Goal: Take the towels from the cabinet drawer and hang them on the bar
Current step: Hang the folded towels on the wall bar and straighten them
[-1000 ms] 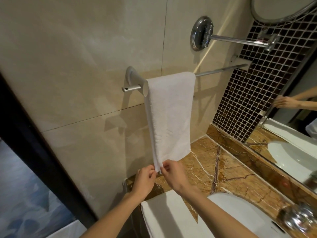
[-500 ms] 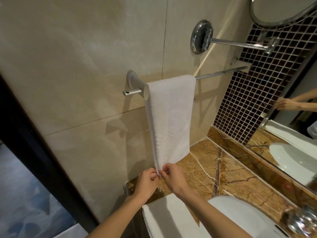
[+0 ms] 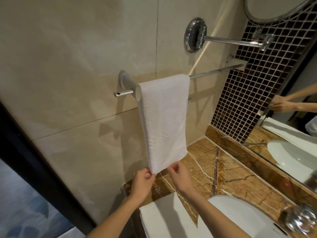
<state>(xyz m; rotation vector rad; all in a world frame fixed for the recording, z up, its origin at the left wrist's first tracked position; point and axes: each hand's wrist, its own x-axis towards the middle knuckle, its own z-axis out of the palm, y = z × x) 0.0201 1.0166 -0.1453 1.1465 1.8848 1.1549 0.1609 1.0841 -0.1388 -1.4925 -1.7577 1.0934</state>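
Hanging over the near end of the bar (image 3: 214, 74), the white towel (image 3: 164, 117) drapes straight down along the beige wall, right beside the bar's round mount. Below the bar, the left hand (image 3: 143, 182) pinches the towel's lower corner between thumb and fingers. The right hand (image 3: 180, 176) sits close beside it, fingers curled at the bottom hem; whether it grips the cloth I cannot tell. Above the bar, a chrome arm (image 3: 231, 42) juts out from the wall over its far half. The bar's far end meets dark mosaic tiles (image 3: 248, 100). Beneath the bar lies a brown marble tabletop (image 3: 223, 169) carrying a white basin (image 3: 240, 217) and a flat white piece (image 3: 163, 219).
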